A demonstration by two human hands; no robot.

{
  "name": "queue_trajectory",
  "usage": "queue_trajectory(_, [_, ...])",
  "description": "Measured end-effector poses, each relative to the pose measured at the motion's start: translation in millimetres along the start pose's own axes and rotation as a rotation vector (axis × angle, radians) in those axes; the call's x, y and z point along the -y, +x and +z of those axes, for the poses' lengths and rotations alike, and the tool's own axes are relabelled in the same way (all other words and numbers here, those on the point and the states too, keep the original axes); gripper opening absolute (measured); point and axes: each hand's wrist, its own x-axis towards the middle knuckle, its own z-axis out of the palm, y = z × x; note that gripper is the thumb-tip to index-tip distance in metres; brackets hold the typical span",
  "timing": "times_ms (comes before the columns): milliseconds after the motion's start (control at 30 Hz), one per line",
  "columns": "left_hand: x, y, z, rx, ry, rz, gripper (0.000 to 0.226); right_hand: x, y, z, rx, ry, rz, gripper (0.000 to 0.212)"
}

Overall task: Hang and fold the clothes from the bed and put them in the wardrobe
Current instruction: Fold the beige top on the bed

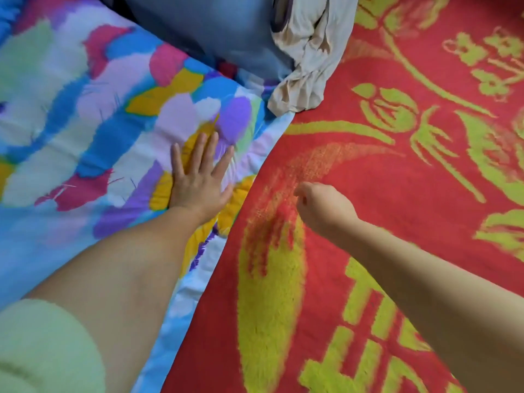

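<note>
My left hand (pixel 198 177) lies flat, fingers spread, pressing on a multicoloured quilt (pixel 85 123) on the left of the bed. Over a red blanket with yellow-green patterns (pixel 382 180) hovers my right hand (pixel 323 205), fingers curled and holding nothing that I can see. A crumpled beige garment (pixel 309 66) lies at the top centre, where quilt and blanket meet. Beside it, to the left, lies a grey-blue garment (pixel 212 32). Both garments are well beyond my hands.
The red blanket covers the right and lower part of the bed and overlaps the quilt's edge. A pale green sleeve (pixel 42 350) shows on my left upper arm at the bottom left.
</note>
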Motion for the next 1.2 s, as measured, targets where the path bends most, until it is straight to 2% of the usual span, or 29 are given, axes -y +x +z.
queue_trajectory(67, [-2,-2,11,-0.102,-0.003,0.01,0.075,-2,39,-6,-0.088,0.022,-0.018,0.028])
queue_trajectory(167, [-2,1,22,-0.155,0.006,0.022,0.078,10,110,-27,-0.244,0.072,-0.018,0.045])
queue_trajectory(267, [-1,1,27,-0.205,0.042,0.026,0.077,27,163,-41,-0.199,-0.055,0.009,0.059])
queue_trajectory(333, [3,5,28,-0.239,0.048,0.025,0.076,29,184,-38,-0.128,-0.17,0.018,0.056])
queue_trajectory(400, [5,7,29,-0.264,0.037,0.035,0.076,22,189,-34,-0.149,-0.164,0.006,0.039])
queue_trajectory(467, [5,6,29,-0.264,0.034,0.035,0.076,17,184,-32,-0.182,-0.092,-0.037,0.032])
queue_trajectory(567, [8,5,29,-0.237,0.042,0.032,0.077,18,154,-29,-0.199,-0.107,-0.034,0.035])
queue_trajectory(733, [6,5,29,-0.222,0.05,0.026,0.077,8,65,19,0.004,-0.297,-0.052,0.041])
queue_trajectory(833, [6,7,29,-0.218,0.051,0.011,0.075,2,9,53,0.086,-0.279,-0.008,0.042])
queue_trajectory(900, [6,9,24,-0.138,0.066,-0.022,0.076,0,-21,70,0.158,-0.212,0.038,0.042])
queue_trajectory(1033, [-6,9,-7,0.192,0.116,-0.113,0.081,-2,-83,92,0.354,-0.047,0.078,0.039])
queue_trajectory(1133, [-46,-13,-33,0.355,-0.125,-0.176,0.067,-2,-124,91,0.409,0.23,0.145,0.041])
queue_trajectory(1200, [-87,-49,-43,0.51,-0.512,-0.197,0.054,3,-154,85,0.44,0.485,0.223,0.039])
